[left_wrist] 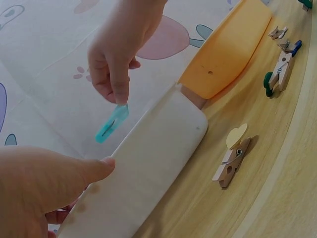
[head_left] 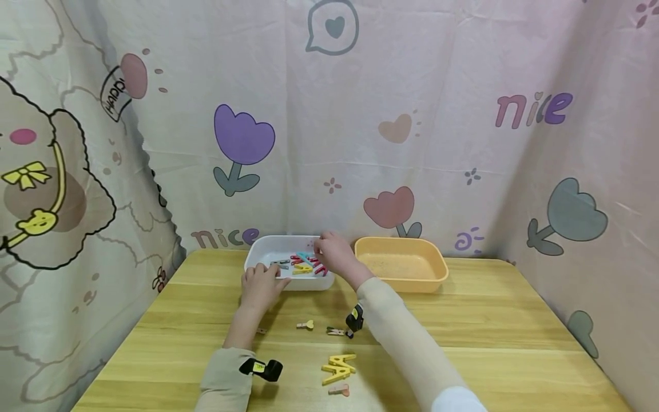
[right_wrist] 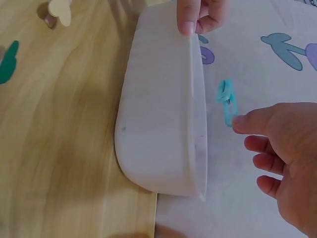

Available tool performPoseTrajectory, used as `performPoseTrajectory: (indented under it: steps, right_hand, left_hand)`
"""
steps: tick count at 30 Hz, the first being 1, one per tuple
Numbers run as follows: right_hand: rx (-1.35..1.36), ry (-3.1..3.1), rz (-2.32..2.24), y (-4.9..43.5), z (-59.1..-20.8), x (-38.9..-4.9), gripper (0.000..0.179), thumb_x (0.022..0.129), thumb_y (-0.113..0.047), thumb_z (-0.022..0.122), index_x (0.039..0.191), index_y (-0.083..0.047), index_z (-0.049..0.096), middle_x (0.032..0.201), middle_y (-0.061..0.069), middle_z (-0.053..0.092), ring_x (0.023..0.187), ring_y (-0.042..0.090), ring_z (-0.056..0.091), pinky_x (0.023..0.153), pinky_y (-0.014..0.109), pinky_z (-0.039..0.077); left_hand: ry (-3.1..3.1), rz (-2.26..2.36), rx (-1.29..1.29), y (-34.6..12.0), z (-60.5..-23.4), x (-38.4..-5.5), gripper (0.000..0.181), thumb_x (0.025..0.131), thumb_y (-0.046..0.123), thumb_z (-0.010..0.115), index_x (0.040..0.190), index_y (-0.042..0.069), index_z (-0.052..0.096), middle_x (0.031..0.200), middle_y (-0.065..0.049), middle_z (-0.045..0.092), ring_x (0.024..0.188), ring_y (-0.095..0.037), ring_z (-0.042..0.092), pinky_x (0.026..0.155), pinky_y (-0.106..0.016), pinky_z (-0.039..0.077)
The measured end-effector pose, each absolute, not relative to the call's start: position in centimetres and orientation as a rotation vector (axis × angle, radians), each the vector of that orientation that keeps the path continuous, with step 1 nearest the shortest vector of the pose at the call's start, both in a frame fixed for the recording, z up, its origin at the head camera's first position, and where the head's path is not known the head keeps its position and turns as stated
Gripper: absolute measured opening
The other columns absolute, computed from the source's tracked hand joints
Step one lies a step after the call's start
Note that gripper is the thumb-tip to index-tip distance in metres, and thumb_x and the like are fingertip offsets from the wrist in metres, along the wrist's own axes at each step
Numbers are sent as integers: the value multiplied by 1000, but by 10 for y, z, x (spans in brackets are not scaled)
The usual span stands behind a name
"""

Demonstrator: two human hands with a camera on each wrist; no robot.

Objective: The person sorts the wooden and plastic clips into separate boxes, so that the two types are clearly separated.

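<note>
My left hand (head_left: 261,286) grips the near rim of a white plastic tub (left_wrist: 158,148), its thumb against the outer wall and the other fingers curled over the inside. Above the tub, my right hand (head_left: 337,256) pinches a turquoise clothespin (right_wrist: 228,101) between thumb and forefinger. In the left wrist view the clothespin hangs slanting from the fingertips, just over the rim. Inside the tub lie several plastic clothespins in red, blue-grey and yellow, among them a yellow clothespin (head_left: 302,269). Part of the tub's right end is hidden behind my right hand.
A yellow-orange tub (head_left: 401,284) stands right of the white one. Nearer me on the wooden table lie a heart-topped wooden clothespin (left_wrist: 232,158), a green-tipped wooden clothespin (left_wrist: 280,72), yellow plastic clothespins (head_left: 337,372) and a pink heart clothespin (head_left: 338,390). A printed curtain (head_left: 329,143) hangs behind.
</note>
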State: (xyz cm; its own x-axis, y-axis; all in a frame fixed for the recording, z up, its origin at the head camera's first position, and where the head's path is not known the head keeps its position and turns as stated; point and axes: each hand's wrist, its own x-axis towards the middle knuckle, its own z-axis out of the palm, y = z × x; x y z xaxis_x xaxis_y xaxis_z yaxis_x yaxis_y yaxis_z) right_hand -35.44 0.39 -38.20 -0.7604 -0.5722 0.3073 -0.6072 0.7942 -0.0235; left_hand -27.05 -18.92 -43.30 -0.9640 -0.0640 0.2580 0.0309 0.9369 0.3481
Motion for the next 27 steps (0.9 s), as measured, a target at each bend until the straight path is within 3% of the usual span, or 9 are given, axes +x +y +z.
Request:
performPoseTrajectory:
  steps: [27]
  right_hand:
    - [973, -2564, 108, -62, -394, -397, 15, 97, -22, 58, 96, -17, 73, 97, 0, 62, 89, 17, 52, 82, 29, 45]
  left_hand:
    - [-2801, -513, -13, -189, -431, -267, 35, 91, 43, 65, 101, 10, 60, 100, -17, 54, 96, -39, 45, 88, -53, 34]
